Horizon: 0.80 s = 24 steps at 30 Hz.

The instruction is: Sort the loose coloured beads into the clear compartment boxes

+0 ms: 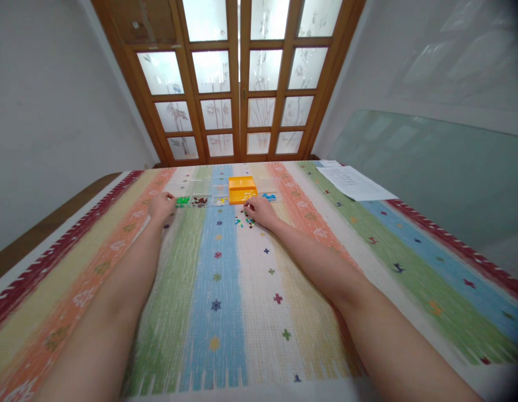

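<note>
while working with the right hand (pixel 261 211) beside loose pieces (pixel 250 221) in front of the orange box (pixel 241 182) on the counter (pixel 259 324), pinch lightly; both hands curled nearly closed, any hold too small to tell.

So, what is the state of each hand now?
Left hand: curled beside the green pieces; grip cannot be told.
Right hand: curled near the orange box; grip unclear.

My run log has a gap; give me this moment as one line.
left hand: beside green pieces | right hand: near orange box and loose mixed pieces | orange box: open | fingertip contents: too small to tell
</note>
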Each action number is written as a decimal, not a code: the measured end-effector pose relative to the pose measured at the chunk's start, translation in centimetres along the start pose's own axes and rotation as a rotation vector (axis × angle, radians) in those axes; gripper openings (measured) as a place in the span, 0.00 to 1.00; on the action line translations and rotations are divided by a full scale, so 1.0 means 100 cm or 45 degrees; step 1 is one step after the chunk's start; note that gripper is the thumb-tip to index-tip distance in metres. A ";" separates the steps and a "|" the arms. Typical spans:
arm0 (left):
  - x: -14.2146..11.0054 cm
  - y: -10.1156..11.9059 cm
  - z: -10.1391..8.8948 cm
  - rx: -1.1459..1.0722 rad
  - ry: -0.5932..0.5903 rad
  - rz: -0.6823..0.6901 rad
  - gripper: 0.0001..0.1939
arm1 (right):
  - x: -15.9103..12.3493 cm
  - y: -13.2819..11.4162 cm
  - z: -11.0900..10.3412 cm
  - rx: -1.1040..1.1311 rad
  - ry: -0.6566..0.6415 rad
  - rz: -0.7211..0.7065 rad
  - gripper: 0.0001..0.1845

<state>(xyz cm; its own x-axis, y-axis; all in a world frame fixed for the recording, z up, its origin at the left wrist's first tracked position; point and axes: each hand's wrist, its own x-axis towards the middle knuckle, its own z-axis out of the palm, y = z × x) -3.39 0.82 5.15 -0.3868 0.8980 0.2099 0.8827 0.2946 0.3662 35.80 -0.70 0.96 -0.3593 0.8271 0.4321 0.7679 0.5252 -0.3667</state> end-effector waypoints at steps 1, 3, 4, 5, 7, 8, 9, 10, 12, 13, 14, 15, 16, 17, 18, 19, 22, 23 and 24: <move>0.000 -0.002 0.000 0.015 -0.005 -0.016 0.15 | 0.000 0.000 0.000 -0.001 0.002 -0.001 0.08; -0.001 -0.003 0.000 0.049 -0.013 -0.047 0.14 | 0.000 0.000 0.000 -0.001 0.005 0.000 0.08; -0.001 -0.004 0.001 0.063 -0.017 -0.057 0.14 | 0.000 0.000 0.000 -0.001 0.003 0.003 0.08; -0.001 -0.003 0.001 0.072 -0.019 -0.057 0.15 | 0.000 -0.001 -0.001 -0.004 0.001 0.007 0.08; -0.002 0.000 0.003 0.072 -0.010 -0.015 0.16 | 0.000 -0.001 -0.001 -0.009 -0.006 0.013 0.08; -0.003 0.003 0.004 0.067 0.002 0.025 0.17 | 0.000 -0.002 -0.002 -0.010 -0.010 0.013 0.08; -0.005 0.007 0.006 0.062 0.015 0.070 0.17 | 0.000 -0.002 -0.002 -0.011 -0.011 0.010 0.08; -0.007 0.012 0.008 0.060 0.027 0.116 0.18 | 0.000 -0.002 -0.002 -0.010 -0.011 0.007 0.08; -0.013 0.025 0.011 0.067 0.034 0.196 0.18 | 0.000 -0.002 -0.002 -0.006 -0.016 0.001 0.08; -0.017 0.032 0.013 0.072 0.029 0.232 0.18 | 0.000 -0.001 -0.003 -0.001 -0.022 -0.004 0.08; -0.021 0.039 0.014 0.076 0.012 0.276 0.18 | 0.000 -0.001 -0.003 0.007 -0.031 -0.012 0.08; -0.026 0.047 0.016 0.079 -0.009 0.325 0.18 | 0.000 -0.001 -0.003 0.019 -0.042 -0.025 0.08; -0.031 0.054 0.017 0.078 -0.032 0.384 0.18 | 0.000 -0.001 -0.004 0.032 -0.052 -0.048 0.08; -0.037 0.060 0.018 0.077 -0.057 0.444 0.18 | 0.000 -0.001 -0.004 0.046 -0.061 -0.078 0.07; -0.042 0.066 0.019 0.078 -0.087 0.507 0.18 | 0.000 -0.001 -0.005 0.060 -0.073 -0.115 0.07; -0.047 0.071 0.020 0.078 -0.110 0.568 0.18 | 0.000 -0.001 -0.006 0.072 -0.086 -0.157 0.07; -0.059 0.082 0.023 0.072 -0.156 0.739 0.18 | -0.001 -0.003 -0.007 0.103 -0.130 -0.287 0.05; -0.062 0.085 0.024 0.070 -0.163 0.783 0.18 | -0.001 -0.004 -0.007 0.108 -0.145 -0.324 0.05; -0.065 0.087 0.025 0.069 -0.168 0.820 0.18 | -0.001 -0.004 -0.008 0.111 -0.161 -0.356 0.05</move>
<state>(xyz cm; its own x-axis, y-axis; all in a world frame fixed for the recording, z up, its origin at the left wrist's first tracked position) 7.47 -1.59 4.68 0.2559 0.9317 0.2576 0.9401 -0.3019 0.1580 35.88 -1.14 1.72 -0.6174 0.6636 0.4224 0.5837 0.7465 -0.3195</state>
